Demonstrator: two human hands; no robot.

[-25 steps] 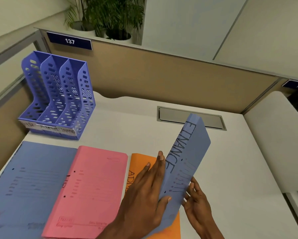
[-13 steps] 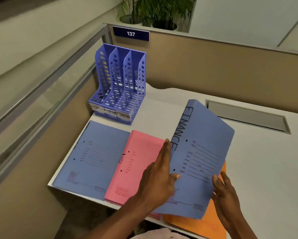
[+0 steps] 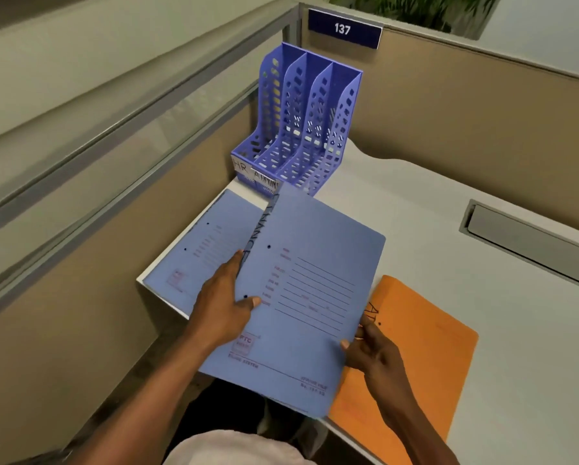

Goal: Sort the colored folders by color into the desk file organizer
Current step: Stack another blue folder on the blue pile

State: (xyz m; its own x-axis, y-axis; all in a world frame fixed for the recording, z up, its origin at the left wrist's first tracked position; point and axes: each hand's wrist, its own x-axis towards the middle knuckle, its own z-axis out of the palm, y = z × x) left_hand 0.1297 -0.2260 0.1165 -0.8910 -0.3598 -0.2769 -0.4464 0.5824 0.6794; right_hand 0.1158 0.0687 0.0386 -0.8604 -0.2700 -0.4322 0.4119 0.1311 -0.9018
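Observation:
I hold a blue folder (image 3: 301,297) marked FINANCE above the desk with both hands. My left hand (image 3: 224,307) grips its left spine edge, thumb on the cover. My right hand (image 3: 372,350) grips its lower right edge. A second blue folder (image 3: 201,250) lies flat on the desk's left corner. An orange folder (image 3: 415,350) lies flat to the right, partly under the held one. The pink folder is hidden beneath the held folder. The blue three-slot file organizer (image 3: 301,129) stands at the desk's far left corner, with HR and ADMIN labels on its front.
Tan cubicle partitions (image 3: 449,129) with a "137" sign (image 3: 345,28) close the desk at the back and left. A grey cable hatch (image 3: 529,239) sits in the white desk (image 3: 449,213) at the right. The desk's front edge runs just under my hands.
The view has swung left and down. I have carried the FINANCE folder left and toward the organizer, laying it flatter; it now covers the pink folder.

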